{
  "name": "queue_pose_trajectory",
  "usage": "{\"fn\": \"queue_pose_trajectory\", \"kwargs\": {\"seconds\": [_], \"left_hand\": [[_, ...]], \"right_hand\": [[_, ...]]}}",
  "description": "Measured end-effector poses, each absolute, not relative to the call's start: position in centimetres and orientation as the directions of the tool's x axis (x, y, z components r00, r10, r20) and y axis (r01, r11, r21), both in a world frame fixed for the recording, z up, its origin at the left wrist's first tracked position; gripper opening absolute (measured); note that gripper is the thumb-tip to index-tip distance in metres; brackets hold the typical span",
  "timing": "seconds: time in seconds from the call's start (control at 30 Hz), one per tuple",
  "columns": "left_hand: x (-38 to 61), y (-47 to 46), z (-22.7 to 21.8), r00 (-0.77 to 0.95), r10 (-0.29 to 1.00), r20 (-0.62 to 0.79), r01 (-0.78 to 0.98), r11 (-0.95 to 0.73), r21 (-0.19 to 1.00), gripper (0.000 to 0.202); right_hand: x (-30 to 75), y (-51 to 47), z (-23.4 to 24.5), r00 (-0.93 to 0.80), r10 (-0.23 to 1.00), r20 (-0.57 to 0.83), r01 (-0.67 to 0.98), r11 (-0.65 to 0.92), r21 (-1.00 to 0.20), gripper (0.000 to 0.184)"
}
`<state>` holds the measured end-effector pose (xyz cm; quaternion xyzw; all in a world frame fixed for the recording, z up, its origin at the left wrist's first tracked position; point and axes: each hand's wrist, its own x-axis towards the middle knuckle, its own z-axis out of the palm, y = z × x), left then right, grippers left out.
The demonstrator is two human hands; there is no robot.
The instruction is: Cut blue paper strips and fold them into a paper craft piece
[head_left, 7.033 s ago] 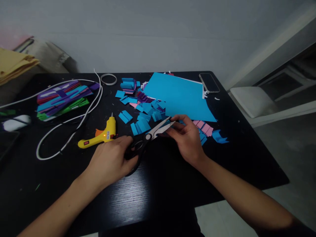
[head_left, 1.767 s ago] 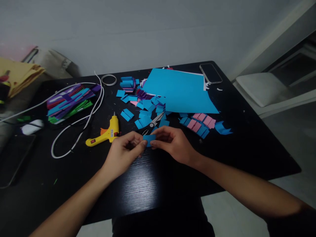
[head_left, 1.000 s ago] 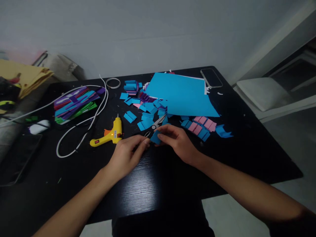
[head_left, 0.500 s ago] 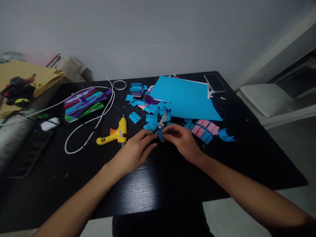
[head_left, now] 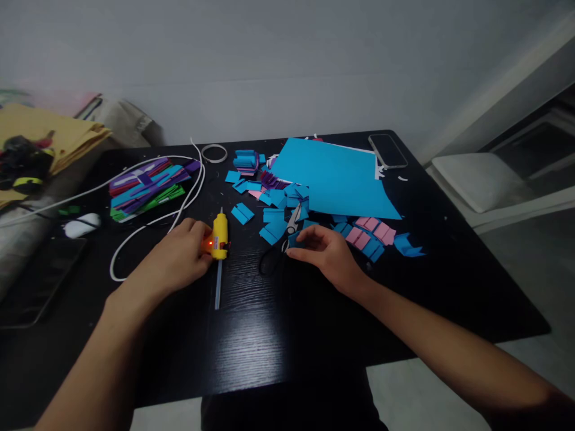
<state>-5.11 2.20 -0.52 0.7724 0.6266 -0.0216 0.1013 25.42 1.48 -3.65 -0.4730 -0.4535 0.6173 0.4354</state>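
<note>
My left hand [head_left: 182,254] is closed around the handle of a yellow glue gun [head_left: 220,233], whose small red light glows. A clear glue stick [head_left: 218,287] pokes out of its back end, and its nozzle points away from me. Between the thumb and fingers of my right hand [head_left: 327,254] is a small blue paper piece [head_left: 293,238]. Scissors [head_left: 293,221] lie just beyond that hand, their dark handles partly hidden. Folded blue paper pieces [head_left: 274,230] are scattered around them. Right of my right hand sit joined pink and blue pieces [head_left: 368,236].
A large blue sheet [head_left: 336,179] lies at the back, with a phone [head_left: 387,151] to its right. Coloured paper strips [head_left: 153,185] are stacked at left, inside the loop of a white cable [head_left: 117,251]. A tape ring [head_left: 214,154] and white earbud case [head_left: 81,225] are also there.
My left hand has left the paper piece, moved left and taken hold of the glue gun. The gun now stands more upright and its light shows. My right hand stays with the blue piece.
</note>
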Motion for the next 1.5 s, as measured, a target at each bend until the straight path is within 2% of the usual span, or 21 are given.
{"fn": "queue_pose_trajectory", "kwargs": {"seconds": [0.1,0.27,0.4,0.57,0.67,0.9,1.2,1.5], "left_hand": [[-4.8,2.2,0.0,0.256,0.963,-0.082,0.943,-0.230,0.240,0.035],[-3.6,1.7,1.6,0.387,0.913,0.129,0.809,-0.403,0.428,0.032],[-2.8,1.1,2.0,0.435,0.888,0.149,0.718,-0.442,0.537,0.023],[-2.2,0.6,1.3,0.439,0.888,0.135,0.643,-0.416,0.643,0.019],[-1.7,0.6,1.1,0.456,0.871,0.184,0.614,-0.458,0.643,0.018],[-0.9,0.8,1.0,0.519,0.821,0.236,0.635,-0.556,0.537,0.023],[-0.7,0.6,1.1,0.486,0.845,0.225,0.661,-0.523,0.538,0.026],[-0.7,0.4,1.4,0.523,0.827,0.205,0.650,-0.543,0.531,0.022]], "right_hand": [[25.5,1.4,-3.7,-0.174,0.965,-0.196,-0.103,-0.216,-0.971,0.035],[25.6,1.4,-3.9,-0.220,0.946,-0.238,-0.188,-0.280,-0.941,0.032],[25.6,1.5,-4.2,-0.274,0.924,-0.266,-0.304,-0.345,-0.888,0.030],[25.6,1.6,-4.1,-0.271,0.921,-0.281,-0.349,-0.366,-0.862,0.028],[25.7,1.6,-3.9,-0.271,0.919,-0.288,-0.349,-0.373,-0.860,0.029],[25.6,1.2,-3.5,-0.259,0.935,-0.244,-0.276,-0.314,-0.908,0.031],[25.7,1.1,-3.4,-0.247,0.947,-0.205,-0.230,-0.263,-0.937,0.030],[25.8,1.4,-3.5,-0.226,0.937,-0.267,-0.261,-0.322,-0.910,0.029]]}}
